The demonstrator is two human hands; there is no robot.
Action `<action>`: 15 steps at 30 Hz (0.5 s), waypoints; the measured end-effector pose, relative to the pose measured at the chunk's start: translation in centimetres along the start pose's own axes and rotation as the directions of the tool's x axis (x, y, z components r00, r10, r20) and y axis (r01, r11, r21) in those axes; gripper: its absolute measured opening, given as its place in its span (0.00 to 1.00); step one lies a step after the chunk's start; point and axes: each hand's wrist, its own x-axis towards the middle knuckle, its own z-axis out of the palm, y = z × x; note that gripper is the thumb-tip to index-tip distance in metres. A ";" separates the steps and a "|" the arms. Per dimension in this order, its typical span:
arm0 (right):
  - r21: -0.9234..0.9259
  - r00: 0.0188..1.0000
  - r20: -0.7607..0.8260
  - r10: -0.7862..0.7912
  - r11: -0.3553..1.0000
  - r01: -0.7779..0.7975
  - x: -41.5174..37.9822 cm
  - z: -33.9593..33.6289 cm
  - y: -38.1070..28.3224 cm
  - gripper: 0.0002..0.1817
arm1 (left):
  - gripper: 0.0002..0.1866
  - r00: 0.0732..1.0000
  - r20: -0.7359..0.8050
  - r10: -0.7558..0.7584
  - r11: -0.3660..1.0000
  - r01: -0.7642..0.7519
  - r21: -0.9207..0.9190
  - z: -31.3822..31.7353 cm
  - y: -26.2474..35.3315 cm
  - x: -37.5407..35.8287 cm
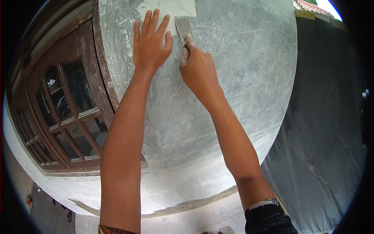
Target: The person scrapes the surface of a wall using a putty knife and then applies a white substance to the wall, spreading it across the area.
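Note:
My left hand (152, 45) lies against the grey wall (187, 128) with its fingers spread, partly over a pale whitish patch (185, 7) near the top. To its right, my right hand (198, 66) grips a flat metal scraper (184, 28). The scraper's blade points up, and its upper end lies at the lower edge of the pale patch. Whitish residue coats the thumb and index finger of my right hand. Most of the scraper's handle is hidden in the grip.
A brown wooden window frame (74, 113) with glass panes stands to the left. Dark sheeting (319, 128) hangs beyond the wall's right edge. Red roof tiles (311, 7) show at the top right. Small dark objects lie on the ground at the lower left.

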 end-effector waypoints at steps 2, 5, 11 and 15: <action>0.000 1.000 0.011 -0.020 1.000 0.020 1.1 0.1 0.0 0.24 | 0.28 1.000 0.006 0.004 1.000 -0.004 -0.003 -0.1 0.1 -0.1; 0.001 1.000 -0.006 0.005 1.000 -0.005 -0.3 -0.4 -0.3 0.24 | 0.28 1.000 0.014 0.004 1.000 -0.004 0.001 -0.2 0.0 0.0; 0.021 0.999 -0.023 -0.022 1.000 0.023 0.8 0.1 0.1 0.24 | 0.28 1.000 0.015 0.005 1.000 -0.005 0.012 -0.1 0.1 -0.2; 0.033 1.000 -0.013 0.006 0.999 -0.006 -0.7 0.1 0.1 0.24 | 0.29 1.000 0.013 0.006 1.000 -0.006 0.005 -0.1 0.0 -0.1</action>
